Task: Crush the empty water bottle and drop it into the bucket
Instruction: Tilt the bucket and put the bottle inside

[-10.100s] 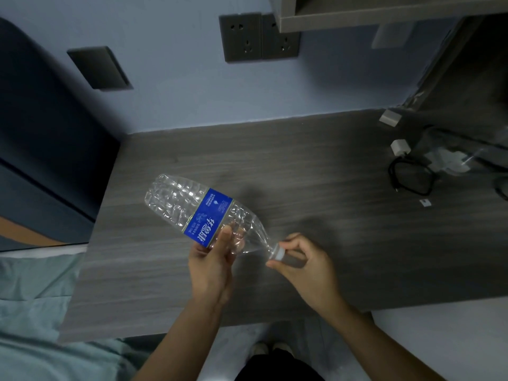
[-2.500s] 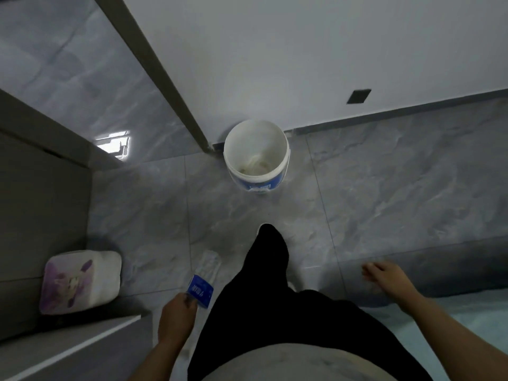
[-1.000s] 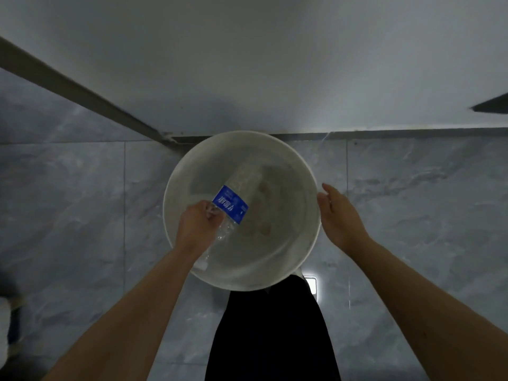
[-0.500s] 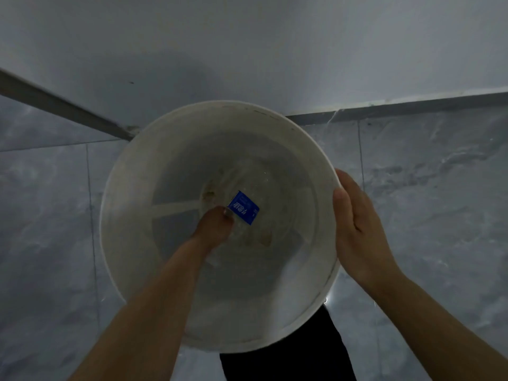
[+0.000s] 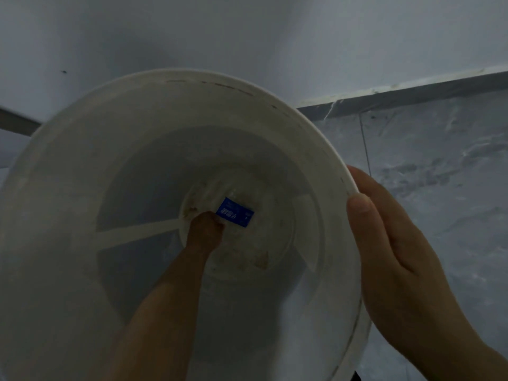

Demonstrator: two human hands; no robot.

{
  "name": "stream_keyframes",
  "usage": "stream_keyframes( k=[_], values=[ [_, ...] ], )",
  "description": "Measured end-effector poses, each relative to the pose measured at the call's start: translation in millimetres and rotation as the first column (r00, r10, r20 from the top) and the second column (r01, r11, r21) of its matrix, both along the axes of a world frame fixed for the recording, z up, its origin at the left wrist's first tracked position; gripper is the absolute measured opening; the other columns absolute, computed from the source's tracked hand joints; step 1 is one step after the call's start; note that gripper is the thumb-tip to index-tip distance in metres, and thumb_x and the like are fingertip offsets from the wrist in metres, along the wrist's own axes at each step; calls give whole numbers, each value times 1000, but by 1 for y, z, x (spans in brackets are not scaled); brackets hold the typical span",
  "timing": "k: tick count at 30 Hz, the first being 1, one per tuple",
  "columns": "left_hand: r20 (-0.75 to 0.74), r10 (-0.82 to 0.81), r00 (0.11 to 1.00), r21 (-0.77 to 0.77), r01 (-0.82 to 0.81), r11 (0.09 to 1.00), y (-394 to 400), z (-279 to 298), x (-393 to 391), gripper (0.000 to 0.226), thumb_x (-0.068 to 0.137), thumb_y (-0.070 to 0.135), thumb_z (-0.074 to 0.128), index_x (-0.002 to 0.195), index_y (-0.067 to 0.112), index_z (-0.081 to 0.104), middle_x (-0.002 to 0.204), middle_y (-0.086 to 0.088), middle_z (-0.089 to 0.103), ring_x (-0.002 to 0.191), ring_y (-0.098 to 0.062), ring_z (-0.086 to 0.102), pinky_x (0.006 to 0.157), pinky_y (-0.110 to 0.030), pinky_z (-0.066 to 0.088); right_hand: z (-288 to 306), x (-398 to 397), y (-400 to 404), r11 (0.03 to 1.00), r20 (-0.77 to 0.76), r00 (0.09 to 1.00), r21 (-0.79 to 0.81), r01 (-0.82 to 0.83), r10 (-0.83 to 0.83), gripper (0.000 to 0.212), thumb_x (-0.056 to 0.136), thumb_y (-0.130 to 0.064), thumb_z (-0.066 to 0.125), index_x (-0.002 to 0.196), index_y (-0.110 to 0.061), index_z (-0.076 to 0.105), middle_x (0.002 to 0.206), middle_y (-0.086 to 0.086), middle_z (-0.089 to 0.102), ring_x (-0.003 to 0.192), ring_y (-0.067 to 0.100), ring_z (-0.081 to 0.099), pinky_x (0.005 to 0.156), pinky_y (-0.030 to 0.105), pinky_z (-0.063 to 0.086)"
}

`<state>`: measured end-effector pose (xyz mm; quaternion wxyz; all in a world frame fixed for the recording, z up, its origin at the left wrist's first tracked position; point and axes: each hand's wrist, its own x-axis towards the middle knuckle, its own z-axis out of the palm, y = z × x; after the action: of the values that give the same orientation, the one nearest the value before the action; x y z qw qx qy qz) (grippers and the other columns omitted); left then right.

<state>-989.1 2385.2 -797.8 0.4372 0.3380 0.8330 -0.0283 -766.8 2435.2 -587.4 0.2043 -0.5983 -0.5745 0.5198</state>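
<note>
Now your left hand (image 5: 204,229) reaches deep inside the white bucket (image 5: 154,111), down near its stained floor; the fingers appear curled on the bottle (image 5: 235,215) beside its blue label, so the grip reads as closed on it (the clear plastic is hard to trace in the dim light, and whether it already rests on the floor of the bucket cannot be told). Your right hand (image 5: 395,259) lies flat against the outside of the bucket at its rim, thumb on the edge, steadying it rather than clasping anything. The task looks nearly complete: the bottle is inside the bucket; what remains, by this view, is to let go and lift the arm out.
</note>
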Motion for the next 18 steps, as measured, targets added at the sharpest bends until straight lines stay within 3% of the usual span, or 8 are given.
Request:
stream_keyframes(
  k=[3,4,6,8,10,12,14,18],
  values=[
    [-26,5,1000,-13,-5,1000,-3,-5,-1,28,90,9,48,62,8,53,73,-18,57,100,-38,57,78,-31,37,-1,0,0,1000,-2,1000,7,9,-9,63,72,-61,23,127,-42,46,106,-23,56,93,-26,47,67,-11,32],
    [-30,12,999,-10,-12,1000,-5,-7,-2,32,90,9,48,58,12,47,73,-18,57,99,-38,57,79,-32,38,-1,0,0,1000,-6,1000,6,9,-9,63,72,-61,23,128,-42,45,108,-23,56,94,-26,46,67,-11,31],
    [-37,54,998,-11,-54,998,-5,-7,-1,19,90,9,47,78,0,59,99,-28,62,102,-38,56,86,-35,41,-1,0,0,1000,-17,1000,15,8,-8,63,73,-61,24,129,-40,45,109,-23,56,95,-26,47,68,-11,31],
    [-50,77,996,-12,-77,997,-5,-6,0,24,91,9,46,103,-9,56,114,-29,58,106,-37,54,89,-36,42,-1,0,0,1000,-23,1000,20,7,-7,63,73,-61,25,129,-40,45,109,-24,55,94,-27,46,68,-12,31],
    [-66,85,994,-13,-86,996,-4,-2,0,29,92,9,44,113,-9,50,122,-28,54,111,-36,51,93,-36,39,-1,0,1,1000,-14,1000,17,-1,1,63,73,-61,24,129,-41,44,109,-22,55,95,-26,46,68,-11,31],
    [-79,57,995,-11,-58,998,-4,4,-2,31,93,11,42,117,-8,47,128,-28,50,116,-36,48,98,-36,36,-2,1,0,1000,-7,1000,6,-6,6,59,77,-61,26,130,-42,42,111,-18,56,97,-23,47,68,-10,32],
    [-76,33,997,17,-32,999,-2,16,-3,24,93,10,42,111,-1,52,126,-28,52,114,-35,50,92,-34,38,0,0,0,1000,14,1000,-4,-21,21,54,81,-57,26,131,-42,41,113,-13,56,97,-22,47,69,-10,33],
    [-17,6,1000,68,-5,998,-4,57,5,33,93,16,45,119,-4,52,127,-22,55,114,-32,52,85,-27,40,4,-4,4,998,53,997,-26,-57,58,54,84,-54,22,133,-38,39,115,-7,55,97,-14,50,72,-1,40]
  ],
)
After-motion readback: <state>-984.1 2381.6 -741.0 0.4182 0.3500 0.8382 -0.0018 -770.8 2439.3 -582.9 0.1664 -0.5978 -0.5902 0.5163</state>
